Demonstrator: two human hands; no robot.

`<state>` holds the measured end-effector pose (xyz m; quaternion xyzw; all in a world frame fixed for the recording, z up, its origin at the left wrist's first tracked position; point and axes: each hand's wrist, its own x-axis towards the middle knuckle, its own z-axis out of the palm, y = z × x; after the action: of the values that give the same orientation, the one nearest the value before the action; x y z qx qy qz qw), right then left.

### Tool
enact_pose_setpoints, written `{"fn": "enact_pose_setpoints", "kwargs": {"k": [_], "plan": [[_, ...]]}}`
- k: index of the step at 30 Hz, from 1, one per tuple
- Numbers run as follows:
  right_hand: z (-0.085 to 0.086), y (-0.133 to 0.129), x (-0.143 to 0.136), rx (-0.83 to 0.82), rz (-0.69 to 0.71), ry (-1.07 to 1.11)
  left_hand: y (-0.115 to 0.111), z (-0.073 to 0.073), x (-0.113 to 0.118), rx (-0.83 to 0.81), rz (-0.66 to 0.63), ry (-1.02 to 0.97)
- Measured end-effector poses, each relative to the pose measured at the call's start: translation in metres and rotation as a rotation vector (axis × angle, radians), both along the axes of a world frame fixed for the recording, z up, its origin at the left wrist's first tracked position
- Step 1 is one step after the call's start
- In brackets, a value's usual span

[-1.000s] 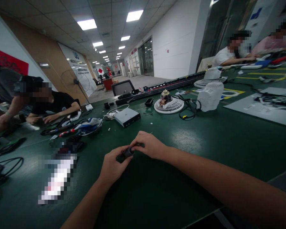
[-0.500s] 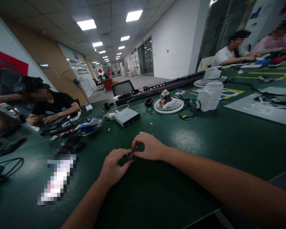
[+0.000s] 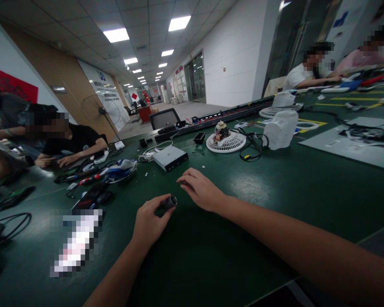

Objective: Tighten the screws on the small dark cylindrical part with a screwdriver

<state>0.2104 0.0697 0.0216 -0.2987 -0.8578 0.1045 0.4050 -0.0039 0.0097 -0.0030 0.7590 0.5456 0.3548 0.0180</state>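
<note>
Dark grey, a small cylinder (image 3: 170, 202) sits near the centre of the head camera's frame, pinched between thumb and fingers of the left hand (image 3: 150, 219); the right hand (image 3: 201, 189) hangs apart, just up and to the right, fingers curled, though whether they grip anything cannot be told; the handling looks unfinished, the cylinder not yet set down on the green table (image 3: 230, 247); a silver-topped box (image 3: 170, 157), upper centre, lies touched by neither hand.
</note>
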Motion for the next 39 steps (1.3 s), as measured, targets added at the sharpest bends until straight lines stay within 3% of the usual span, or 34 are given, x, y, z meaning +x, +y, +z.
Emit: {"fn": "enact_pose_setpoints", "kwargs": {"k": [3,5,11,17,24,39], "plan": [[0.003,0.004,0.005,0.043,-0.094,0.056,0.003,0.0,-0.003,-0.016,0.079,-0.041],[0.004,0.006,0.006,-0.025,-0.098,0.161,0.005,-0.001,-0.005,-0.031,0.125,-0.069],[-0.003,0.013,0.004,-0.327,0.171,0.483,0.006,-0.003,-0.008,-0.071,0.15,-0.108],[-0.005,0.011,0.002,-0.411,0.224,0.43,0.005,-0.002,-0.003,-0.082,0.082,-0.104],[-0.004,0.009,0.002,-0.442,0.261,0.444,0.004,0.0,-0.003,-0.073,0.087,-0.084],[-0.006,0.01,0.002,-0.402,0.22,0.455,0.005,-0.002,-0.004,-0.086,0.103,-0.088]]}}
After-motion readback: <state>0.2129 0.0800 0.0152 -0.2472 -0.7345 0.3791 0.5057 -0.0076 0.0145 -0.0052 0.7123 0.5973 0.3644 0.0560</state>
